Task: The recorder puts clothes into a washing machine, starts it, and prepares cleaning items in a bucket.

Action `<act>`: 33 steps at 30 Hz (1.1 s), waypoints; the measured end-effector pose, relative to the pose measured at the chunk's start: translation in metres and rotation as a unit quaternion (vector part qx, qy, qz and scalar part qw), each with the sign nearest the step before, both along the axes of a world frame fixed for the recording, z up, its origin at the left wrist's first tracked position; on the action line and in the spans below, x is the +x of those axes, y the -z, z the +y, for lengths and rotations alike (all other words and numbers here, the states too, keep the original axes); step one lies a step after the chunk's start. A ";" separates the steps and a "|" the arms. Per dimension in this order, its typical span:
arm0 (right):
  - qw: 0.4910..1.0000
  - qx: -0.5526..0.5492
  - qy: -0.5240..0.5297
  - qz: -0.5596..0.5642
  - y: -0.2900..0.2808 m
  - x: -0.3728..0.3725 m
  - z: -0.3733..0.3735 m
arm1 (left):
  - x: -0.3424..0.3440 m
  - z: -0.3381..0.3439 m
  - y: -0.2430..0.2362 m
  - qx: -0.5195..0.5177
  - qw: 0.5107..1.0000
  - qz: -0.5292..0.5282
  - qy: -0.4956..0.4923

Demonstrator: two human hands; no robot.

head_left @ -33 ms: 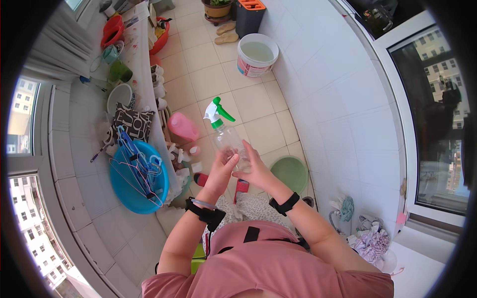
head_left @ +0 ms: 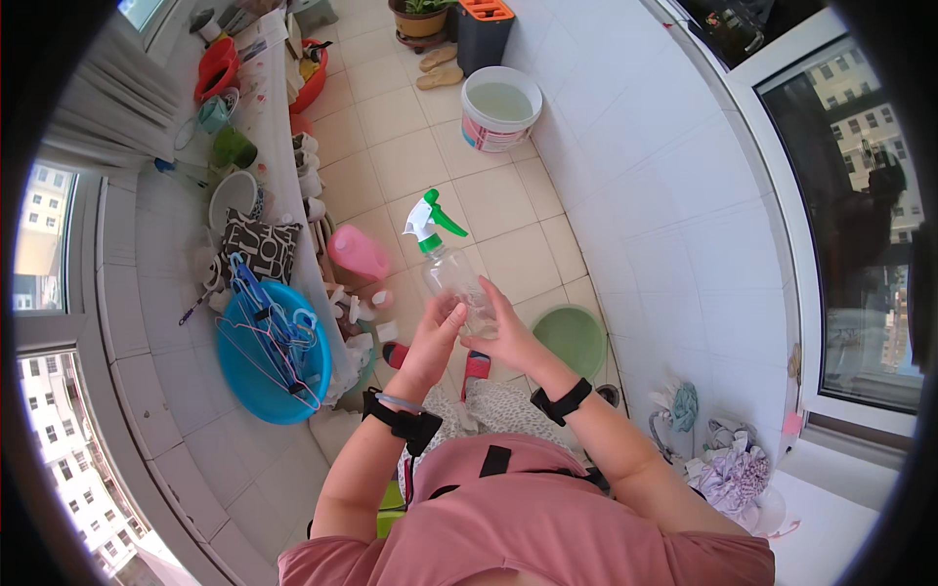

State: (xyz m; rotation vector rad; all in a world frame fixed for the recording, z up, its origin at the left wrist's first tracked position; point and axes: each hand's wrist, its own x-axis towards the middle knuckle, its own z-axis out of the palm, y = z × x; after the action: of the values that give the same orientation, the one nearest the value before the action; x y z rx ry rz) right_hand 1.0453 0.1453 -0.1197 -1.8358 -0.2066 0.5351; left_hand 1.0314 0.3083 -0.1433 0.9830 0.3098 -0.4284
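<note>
A clear spray bottle [head_left: 449,277] with a white and green trigger head is held upright in front of me, its nozzle end pointing left. My left hand [head_left: 438,332] wraps the lower left side, thumb across the front. From the right, my right hand [head_left: 504,330] grips the lower body, its fingers along the side and the thumb near the base. My fingers partly cover the bottom of the bottle. It looks empty, though the hidden part cannot be judged. Dark straps circle both my wrists.
To the left, a blue basin [head_left: 234,376] holds several clothes hangers, beside a long ledge [head_left: 283,146]. A pink jug [head_left: 359,252] and a green basin [head_left: 570,342] stand on the tiled floor. Farther off is a white bucket [head_left: 500,103] of water, near a dark bin [head_left: 484,41] and shoes [head_left: 440,76].
The view has shifted slightly, and my red slippers show a little differently. Both hands keep their hold on the spray bottle.
</note>
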 end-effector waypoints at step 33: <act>0.740 0.176 0.649 0.023 -0.019 -0.153 -0.051 | -0.077 -0.061 -0.007 0.352 0.719 -0.441 0.405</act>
State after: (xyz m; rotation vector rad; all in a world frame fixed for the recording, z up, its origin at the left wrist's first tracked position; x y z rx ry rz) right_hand 0.8926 0.0943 -0.1003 -1.1763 0.9211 -0.4438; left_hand 0.9542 0.2471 -0.1360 1.9555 -0.9628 -0.5807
